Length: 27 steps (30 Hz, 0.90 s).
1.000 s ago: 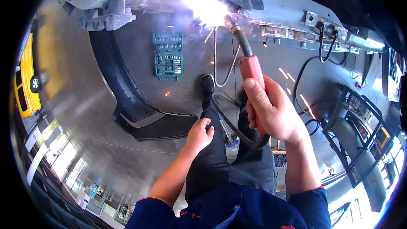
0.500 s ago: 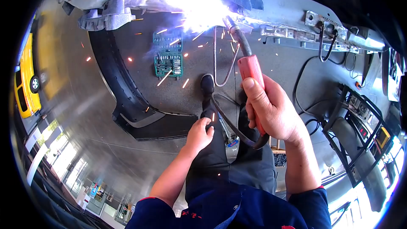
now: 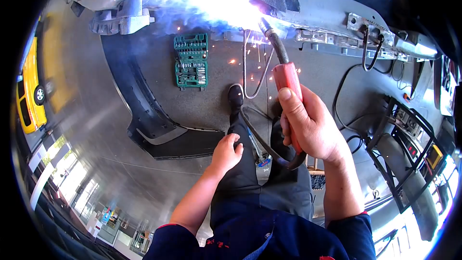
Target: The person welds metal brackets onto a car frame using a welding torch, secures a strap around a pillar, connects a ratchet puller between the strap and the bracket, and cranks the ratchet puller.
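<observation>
My right hand (image 3: 310, 124) is wrapped round the red handle of a welding torch (image 3: 288, 78), thumb along its top. The torch's dark neck points up to the vehicle body (image 3: 332, 9), where a glaring white-blue arc (image 3: 226, 7) hides its tip and the metal there. Sparks fall beneath the arc. A black cable (image 3: 262, 139) loops from the handle's lower end. My left hand (image 3: 227, 153) rests by my left knee, its fingers curled; whether anything is inside them is hidden.
A green socket set (image 3: 191, 74) lies open on the floor. Left of it is a black bumper (image 3: 144, 101). A yellow vehicle (image 3: 31, 91) stands far left. At the right are a black-framed cart (image 3: 404, 154) and cables. A bent metal rod hangs below the arc.
The arc's glare and bluish smoke spread further left along the metal. The sparks fly in a different pattern. The torch has shifted very slightly; my left hand stays in place.
</observation>
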{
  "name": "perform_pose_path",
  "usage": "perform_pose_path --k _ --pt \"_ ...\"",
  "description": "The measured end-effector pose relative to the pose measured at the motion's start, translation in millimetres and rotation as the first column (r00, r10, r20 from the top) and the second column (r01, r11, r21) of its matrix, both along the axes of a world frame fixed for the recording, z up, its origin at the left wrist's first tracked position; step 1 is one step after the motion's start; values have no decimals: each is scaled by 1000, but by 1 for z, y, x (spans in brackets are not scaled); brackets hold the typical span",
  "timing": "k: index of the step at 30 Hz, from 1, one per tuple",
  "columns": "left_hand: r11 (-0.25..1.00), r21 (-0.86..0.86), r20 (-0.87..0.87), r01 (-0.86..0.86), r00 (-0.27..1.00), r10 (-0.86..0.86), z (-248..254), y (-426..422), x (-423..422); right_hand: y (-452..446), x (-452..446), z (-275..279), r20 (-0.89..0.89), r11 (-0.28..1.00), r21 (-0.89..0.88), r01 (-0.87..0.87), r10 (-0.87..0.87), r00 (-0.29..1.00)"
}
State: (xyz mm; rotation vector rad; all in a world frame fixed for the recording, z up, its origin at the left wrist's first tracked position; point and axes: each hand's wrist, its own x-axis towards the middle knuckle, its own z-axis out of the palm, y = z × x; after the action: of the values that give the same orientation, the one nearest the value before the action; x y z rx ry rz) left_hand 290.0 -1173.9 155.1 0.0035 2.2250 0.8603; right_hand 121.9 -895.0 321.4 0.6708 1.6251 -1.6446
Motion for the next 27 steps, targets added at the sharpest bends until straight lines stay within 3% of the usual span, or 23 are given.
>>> perform_pose_path --k 18,20,21,27 --pt "1000 -4 -8 -4 1000 4 -1 0 3 3 0 1 37 1000 -25 2 -1 999" --pt "1000 3 -11 -7 1000 7 -2 -1 4 2 4 -7 -90 999 19 -36 38 995" --pt "1000 3 -9 -2 1000 2 -1 -1 3 0 0 4 15 1000 -13 8 -8 1000" --pt "1000 -7 -9 -7 1000 7 -2 -3 3 1 3 -3 -39 999 17 -33 34 999"
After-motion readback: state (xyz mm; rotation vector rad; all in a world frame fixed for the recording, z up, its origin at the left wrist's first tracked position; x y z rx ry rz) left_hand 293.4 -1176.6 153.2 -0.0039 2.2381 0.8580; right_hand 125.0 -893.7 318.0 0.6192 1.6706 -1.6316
